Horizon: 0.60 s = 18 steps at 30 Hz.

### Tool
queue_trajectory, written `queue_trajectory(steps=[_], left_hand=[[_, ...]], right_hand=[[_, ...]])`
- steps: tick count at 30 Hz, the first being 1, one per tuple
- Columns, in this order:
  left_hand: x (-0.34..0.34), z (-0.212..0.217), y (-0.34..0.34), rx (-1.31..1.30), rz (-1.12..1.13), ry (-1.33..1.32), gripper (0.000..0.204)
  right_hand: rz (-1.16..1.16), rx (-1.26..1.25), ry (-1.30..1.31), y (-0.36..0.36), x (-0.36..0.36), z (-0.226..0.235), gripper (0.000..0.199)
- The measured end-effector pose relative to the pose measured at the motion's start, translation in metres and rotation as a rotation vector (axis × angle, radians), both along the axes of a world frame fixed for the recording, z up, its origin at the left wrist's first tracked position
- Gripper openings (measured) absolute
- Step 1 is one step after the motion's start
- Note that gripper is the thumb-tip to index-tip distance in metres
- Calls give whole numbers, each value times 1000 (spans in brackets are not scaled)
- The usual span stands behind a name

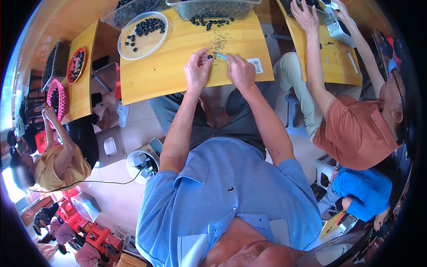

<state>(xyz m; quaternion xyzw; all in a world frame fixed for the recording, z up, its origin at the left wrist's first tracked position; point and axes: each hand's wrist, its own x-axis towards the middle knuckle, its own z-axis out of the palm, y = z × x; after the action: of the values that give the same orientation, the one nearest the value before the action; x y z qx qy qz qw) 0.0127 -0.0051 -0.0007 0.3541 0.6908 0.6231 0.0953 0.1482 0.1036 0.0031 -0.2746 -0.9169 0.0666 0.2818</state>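
Pale floor tiles (140, 123) surround the yellow table (178, 46). At its left, a round tray (144, 49) carries loose dark pieces (149, 26). Next, the left hand (197, 72) pinches one small dark bead (210, 57) over the table's near part; just beside it, the right hand (241, 71) grips a slim blue tool (221, 56), pointed toward the bead. Whether they touch is too small to tell. The step appears to be working that bead's surface; the next move probably calls for a steady pinch and small, controlled tool strokes.

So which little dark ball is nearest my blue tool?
The single ball in your left hand; the others lie farther off, in containers or loose on the table.
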Motion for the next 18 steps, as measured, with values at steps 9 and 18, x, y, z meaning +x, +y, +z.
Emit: queue_trajectory(steps=[9,18], left_hand=[[-50,23,-11,23,253,152,12],[-130,41,-22,108,199,-70,16]], right_hand=[[28,-6,87,1,5,-8,14],[18,-20,72,-1,5,-2,13]])
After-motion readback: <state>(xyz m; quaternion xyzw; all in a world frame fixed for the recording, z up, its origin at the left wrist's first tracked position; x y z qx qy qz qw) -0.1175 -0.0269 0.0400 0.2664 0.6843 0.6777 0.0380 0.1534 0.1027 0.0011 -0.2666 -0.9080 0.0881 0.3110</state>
